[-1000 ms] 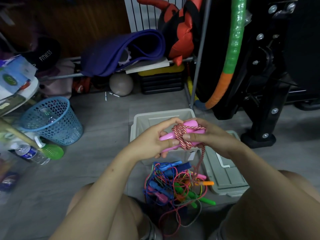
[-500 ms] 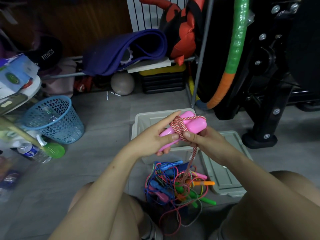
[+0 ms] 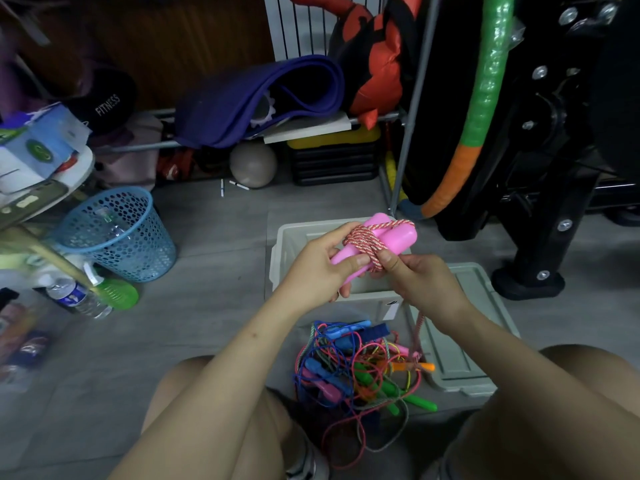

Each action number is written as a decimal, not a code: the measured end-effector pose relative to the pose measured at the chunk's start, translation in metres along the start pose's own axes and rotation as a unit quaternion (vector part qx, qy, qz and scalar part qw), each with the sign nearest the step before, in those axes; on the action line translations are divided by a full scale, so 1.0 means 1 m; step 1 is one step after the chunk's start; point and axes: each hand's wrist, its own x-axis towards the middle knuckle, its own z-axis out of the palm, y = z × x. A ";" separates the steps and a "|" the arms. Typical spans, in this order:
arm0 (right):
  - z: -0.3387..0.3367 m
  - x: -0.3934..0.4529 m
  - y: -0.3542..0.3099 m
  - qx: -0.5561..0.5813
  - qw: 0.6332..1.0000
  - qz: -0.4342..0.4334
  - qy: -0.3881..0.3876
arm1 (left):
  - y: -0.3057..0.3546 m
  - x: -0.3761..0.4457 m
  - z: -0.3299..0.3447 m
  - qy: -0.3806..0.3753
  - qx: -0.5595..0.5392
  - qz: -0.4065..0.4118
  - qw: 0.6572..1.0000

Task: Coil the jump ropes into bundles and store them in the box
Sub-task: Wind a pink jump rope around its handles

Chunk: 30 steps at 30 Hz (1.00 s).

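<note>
Two pink jump-rope handles [image 3: 398,239] are held together above the open grey box [image 3: 282,251]. A red-and-white cord [image 3: 363,242] is wound round their middle. My left hand [image 3: 320,271] grips the lower ends of the handles, thumb on top. My right hand [image 3: 420,280] pinches the cord at the wraps, and the loose end hangs from it down toward the floor. A tangle of other jump ropes [image 3: 356,372] with blue, green, pink and orange handles lies on the floor between my knees.
The box's grey lid [image 3: 464,327] lies on the floor right of the box. A blue mesh bin [image 3: 117,233] and a water bottle [image 3: 74,297] stand at left. Black exercise equipment [image 3: 540,188] and a hoop [image 3: 481,98] stand at right; a shelf with a purple mat [image 3: 256,98] behind.
My right hand has come off the top of the handles and dropped below them, drawing the cord down. The handles have tilted up and lifted slightly.
</note>
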 end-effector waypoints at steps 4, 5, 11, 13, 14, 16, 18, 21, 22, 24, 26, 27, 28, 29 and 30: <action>0.000 0.000 -0.001 -0.018 0.999 -0.010 0.026 | -0.001 0.003 0.004 0.022 0.012 -0.004 1.000; 0.000 0.000 -0.001 -0.022 0.999 -0.016 0.032 | -0.001 0.003 0.005 0.024 0.016 -0.003 1.000; 0.004 -0.001 0.005 -0.134 0.986 -0.102 -0.001 | -0.003 0.009 -0.004 0.045 0.030 -0.013 0.998; 0.003 0.000 0.009 -0.226 0.964 -0.139 -0.008 | -0.004 0.010 -0.009 0.058 0.045 -0.015 0.997; 0.002 0.000 0.011 -0.275 0.948 -0.159 -0.001 | -0.004 0.010 -0.012 0.068 0.057 -0.015 0.996; 0.001 -0.002 0.014 -0.369 0.905 -0.211 0.017 | -0.005 0.011 -0.016 0.087 0.070 -0.026 0.993; 0.001 -0.005 0.010 -0.410 0.868 -0.276 0.039 | -0.006 0.011 -0.020 0.085 0.080 -0.039 0.992; 0.000 -0.002 0.002 -0.421 0.825 -0.367 0.086 | -0.003 0.007 -0.021 0.022 0.150 -0.025 0.988; -0.002 0.001 0.002 -0.416 0.820 -0.384 0.090 | -0.003 0.004 -0.018 -0.008 0.165 -0.021 0.986; -0.005 0.007 0.004 -0.391 0.823 -0.405 0.075 | -0.003 0.001 -0.011 -0.060 0.180 -0.029 0.982; -0.009 0.010 0.006 -0.356 0.845 -0.396 0.037 | -0.002 0.001 -0.010 -0.095 0.195 -0.033 0.976; -0.012 0.011 0.005 -0.335 0.860 -0.385 0.016 | -0.001 0.000 -0.010 -0.109 0.198 -0.029 0.974; -0.014 0.011 0.003 -0.312 0.876 -0.367 -0.002 | 0.000 -0.001 -0.010 -0.122 0.197 -0.021 0.973; -0.016 0.010 -0.001 -0.286 0.896 -0.339 -0.016 | 0.002 -0.004 -0.009 -0.137 0.199 -0.013 0.970; -0.019 0.010 -0.005 -0.255 0.919 -0.298 -0.028 | 0.004 -0.006 -0.006 -0.154 0.207 -0.004 0.966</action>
